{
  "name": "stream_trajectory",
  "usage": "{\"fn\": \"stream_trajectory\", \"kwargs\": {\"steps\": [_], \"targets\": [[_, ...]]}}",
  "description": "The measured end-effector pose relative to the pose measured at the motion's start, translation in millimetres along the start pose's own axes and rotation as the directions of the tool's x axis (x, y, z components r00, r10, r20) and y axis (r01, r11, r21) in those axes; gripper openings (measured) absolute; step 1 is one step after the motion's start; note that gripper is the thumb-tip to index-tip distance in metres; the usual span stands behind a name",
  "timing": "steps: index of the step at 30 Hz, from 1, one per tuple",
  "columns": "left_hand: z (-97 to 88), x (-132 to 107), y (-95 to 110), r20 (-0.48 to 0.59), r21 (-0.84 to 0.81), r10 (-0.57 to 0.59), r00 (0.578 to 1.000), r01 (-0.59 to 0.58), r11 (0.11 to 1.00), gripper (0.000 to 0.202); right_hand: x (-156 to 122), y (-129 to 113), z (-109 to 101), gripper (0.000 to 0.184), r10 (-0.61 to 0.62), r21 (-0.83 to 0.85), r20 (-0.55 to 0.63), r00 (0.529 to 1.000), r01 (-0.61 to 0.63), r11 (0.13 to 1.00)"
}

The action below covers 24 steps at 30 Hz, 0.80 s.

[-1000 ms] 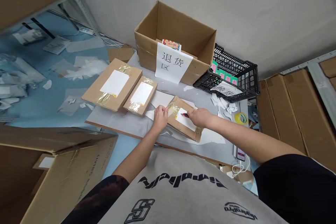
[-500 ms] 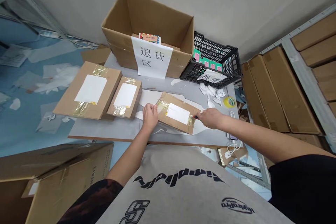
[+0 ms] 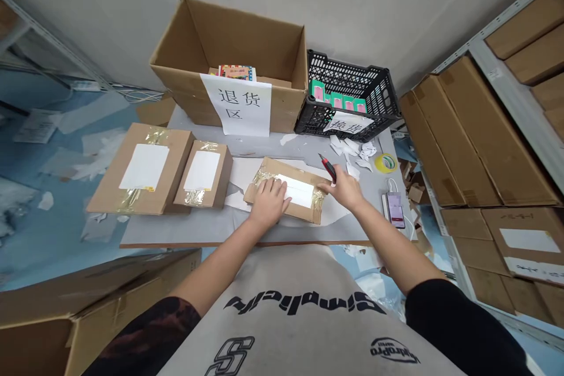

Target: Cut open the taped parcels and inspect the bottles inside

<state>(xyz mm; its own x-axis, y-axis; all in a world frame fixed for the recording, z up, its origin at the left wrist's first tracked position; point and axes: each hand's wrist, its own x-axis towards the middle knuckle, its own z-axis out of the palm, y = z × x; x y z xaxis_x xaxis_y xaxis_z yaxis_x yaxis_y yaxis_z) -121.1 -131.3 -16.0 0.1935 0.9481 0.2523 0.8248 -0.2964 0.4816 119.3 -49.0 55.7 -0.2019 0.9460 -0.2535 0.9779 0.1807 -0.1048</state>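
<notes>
1. Right at the bottom edge: a grey printed shirt [image 3: 304, 311] and two bare forearms reaching up toward mid-frame, with a large brown carton [image 3: 88, 311] at lower left.
2. Just below centre: left hand [image 3: 269, 201] laid palm-down on the taped parcel [image 3: 273, 169], fingers spread flat and open, pressing rather than gripping.
3. To its right: right hand [image 3: 346, 191] closed around a red-and-black utility knife [image 3: 328, 168], fingers curled tight on the handle. Tip aimed at the upper left, above the parcel's right end.
4. Mid-frame: the parcel lying flat on the grey tabletop [image 3: 198, 228] over loose white sheets, white label facing up, clear tape at both ends.
5. Left of centre: a small labelled box [image 3: 203, 173] just beside a large labelled box [image 3: 141, 167], both taped and flat on the table.
6. Right of the knife hand: a phone [image 3: 395, 210] with a lit screen near the table's right edge. Above it, a tape roll [image 3: 386, 162] and scattered paper scraps [image 3: 352, 148].
7. Farther up, centre: an open carton [image 3: 189, 53] with a white handwritten sign [image 3: 238, 104] hanging on its front. Hard against its right side, a black plastic crate [image 3: 352, 85] holding green-and-pink packs.
8. Far right: metal shelving stacked with brown boxes [image 3: 462, 147]. Far left: blue floor [image 3: 26, 235] strewn with paper and plastic.
</notes>
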Motion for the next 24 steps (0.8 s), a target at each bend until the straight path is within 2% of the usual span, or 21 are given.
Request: {"fn": "stream_trajectory", "kwargs": {"steps": [3,8,18,21,24], "targets": [[4.2,1.8,3.0,0.045,0.058,0.047,0.998,-0.049,0.997,0.034,11.7,-13.0,10.4,0.062,-0.04,-0.053,0.027,0.999,0.042,0.998],[5.9,2.7,-1.3,0.1,0.103,0.068,0.993,-0.079,0.992,0.031,12.7,-10.8,18.4,0.059,-0.071,-0.1,0.059,0.996,0.076,0.992],[5.7,3.3,-5.4,0.243,0.09,0.146,0.959,-0.172,0.981,0.033,10.5,-20.6,21.4,0.069,-0.087,-0.17,0.077,0.993,0.099,0.98],[6.4,9.1,-3.5,0.282,0.068,0.114,0.953,-0.139,0.988,0.032,11.1,-23.0,21.3,0.071,-0.087,-0.172,0.089,0.992,0.101,0.98],[11.7,19.2,2.5,0.244,0.057,0.031,0.969,-0.046,0.997,0.019,12.7,-22.8,19.7,0.076,-0.1,-0.151,0.102,0.99,0.115,0.982]]}}
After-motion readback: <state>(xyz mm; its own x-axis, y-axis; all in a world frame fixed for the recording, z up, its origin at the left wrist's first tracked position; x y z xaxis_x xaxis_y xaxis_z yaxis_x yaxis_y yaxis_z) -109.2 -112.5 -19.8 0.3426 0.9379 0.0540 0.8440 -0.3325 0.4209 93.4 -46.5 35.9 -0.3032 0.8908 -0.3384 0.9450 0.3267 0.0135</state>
